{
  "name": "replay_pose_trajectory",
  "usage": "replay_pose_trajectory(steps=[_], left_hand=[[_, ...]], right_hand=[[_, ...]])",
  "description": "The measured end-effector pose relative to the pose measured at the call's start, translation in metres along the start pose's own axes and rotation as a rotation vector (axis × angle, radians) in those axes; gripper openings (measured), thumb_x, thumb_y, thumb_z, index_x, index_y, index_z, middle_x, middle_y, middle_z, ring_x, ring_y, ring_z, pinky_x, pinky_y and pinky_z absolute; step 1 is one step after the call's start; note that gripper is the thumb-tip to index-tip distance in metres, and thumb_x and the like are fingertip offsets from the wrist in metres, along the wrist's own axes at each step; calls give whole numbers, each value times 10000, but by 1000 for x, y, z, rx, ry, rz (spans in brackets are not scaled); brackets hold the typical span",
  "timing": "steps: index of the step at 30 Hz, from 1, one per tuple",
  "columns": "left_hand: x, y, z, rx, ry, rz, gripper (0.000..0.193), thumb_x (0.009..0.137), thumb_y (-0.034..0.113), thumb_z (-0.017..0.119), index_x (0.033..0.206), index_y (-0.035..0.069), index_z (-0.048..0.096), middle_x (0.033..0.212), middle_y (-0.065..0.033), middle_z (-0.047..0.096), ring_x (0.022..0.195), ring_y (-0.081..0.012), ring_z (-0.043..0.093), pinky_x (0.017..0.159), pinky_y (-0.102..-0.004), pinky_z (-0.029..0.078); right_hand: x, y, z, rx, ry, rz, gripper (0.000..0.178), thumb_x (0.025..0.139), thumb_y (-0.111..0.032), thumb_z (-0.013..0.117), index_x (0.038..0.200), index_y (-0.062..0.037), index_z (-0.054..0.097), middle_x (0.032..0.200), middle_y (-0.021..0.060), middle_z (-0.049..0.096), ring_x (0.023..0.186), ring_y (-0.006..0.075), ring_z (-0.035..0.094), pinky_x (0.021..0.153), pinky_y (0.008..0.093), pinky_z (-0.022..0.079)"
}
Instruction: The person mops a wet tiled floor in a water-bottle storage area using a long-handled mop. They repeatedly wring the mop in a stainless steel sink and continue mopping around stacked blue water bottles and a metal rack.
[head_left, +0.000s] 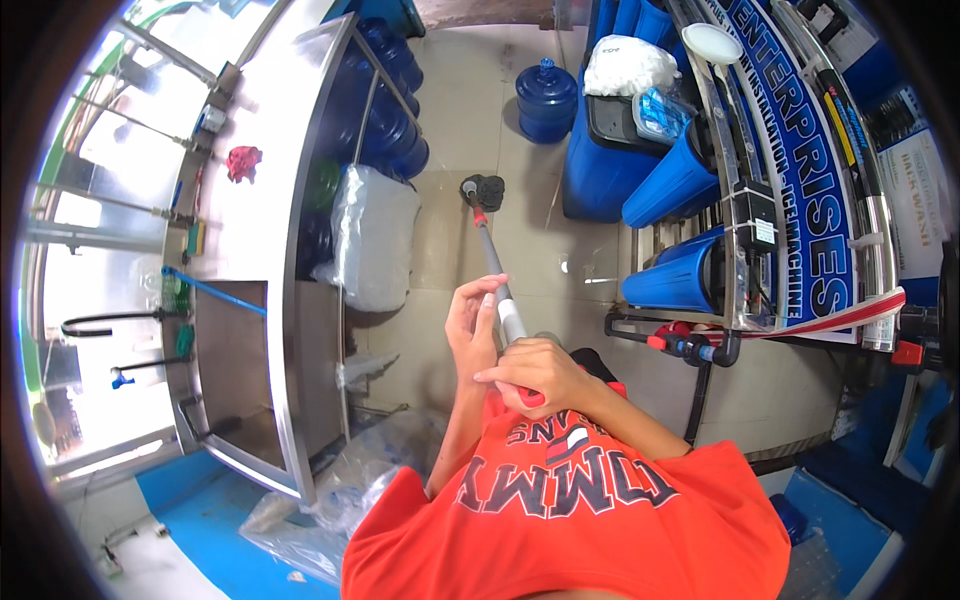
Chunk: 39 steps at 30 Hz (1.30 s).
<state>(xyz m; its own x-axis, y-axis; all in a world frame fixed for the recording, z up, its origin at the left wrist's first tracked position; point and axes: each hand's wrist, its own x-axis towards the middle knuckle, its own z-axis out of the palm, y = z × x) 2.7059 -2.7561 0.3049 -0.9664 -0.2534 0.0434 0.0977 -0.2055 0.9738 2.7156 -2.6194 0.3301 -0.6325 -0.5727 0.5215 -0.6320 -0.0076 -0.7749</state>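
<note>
The right hand (545,375) is closed around the top end of a mop (509,318), with a bit of the red grip (530,397) showing below the fingers. The left hand (470,325) is just to its left and a little ahead, loosely open with fingers bent beside the pole; whether its fingertips touch the pole I cannot tell. Both hands are in front of the person's red shirt (570,490).

From the right hand the pole slants away, ahead and slightly left, and the dark mop head (489,194) rests on the tiled floor (440,215).

Left of the left hand is a metal sink (235,350); beside it, nearer the hand, a white wrapped bundle (375,240) stands on the floor. Farther ahead on that side, blue water jugs (395,140) sit under the counter (275,110), which has a red cloth (243,163) on it.

Well ahead of both hands stands another blue jug (546,105). To the right of the right hand are blue filter housings (672,280) on a metal rack (737,270), and ahead of those a blue bin (598,165) with a white bag (628,66) on top.
</note>
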Motion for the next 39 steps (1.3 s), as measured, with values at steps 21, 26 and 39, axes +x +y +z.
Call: replay_pose_trajectory(steps=[21, 26, 39], left_hand=[[215, 81, -169, 634, -180, 552, 248, 883, 207, 620, 992, -10, 672, 1128, -203, 664, 1144, -390, 613, 1036, -527, 437], [280, 66, -183, 643, 2, 409, 232, 883, 106, 585, 1067, -3, 674, 1224, -182, 636, 1210, -394, 571, 1036, -471, 436], [585, -14, -108, 729, 187, 358, 122, 805, 77, 671, 918, 33, 685, 1006, -142, 665, 985, -323, 616, 913, -415, 463]], right_hand=[[271, 140, 121, -110, 1, 128, 165, 709, -189, 707, 785, -68, 627, 840, 102, 659, 812, 309, 672, 685, 404, 544], [337, 206, 127, -47, 50, 64, 140, 706, -186, 695, 709, -75, 610, 735, 125, 641, 763, 356, 626, 679, 452, 505], [475, 475, 42, -42, 170, 163, 235, 712, -200, 689, 899, -70, 633, 879, 154, 634, 860, 371, 614, 713, 483, 497]])
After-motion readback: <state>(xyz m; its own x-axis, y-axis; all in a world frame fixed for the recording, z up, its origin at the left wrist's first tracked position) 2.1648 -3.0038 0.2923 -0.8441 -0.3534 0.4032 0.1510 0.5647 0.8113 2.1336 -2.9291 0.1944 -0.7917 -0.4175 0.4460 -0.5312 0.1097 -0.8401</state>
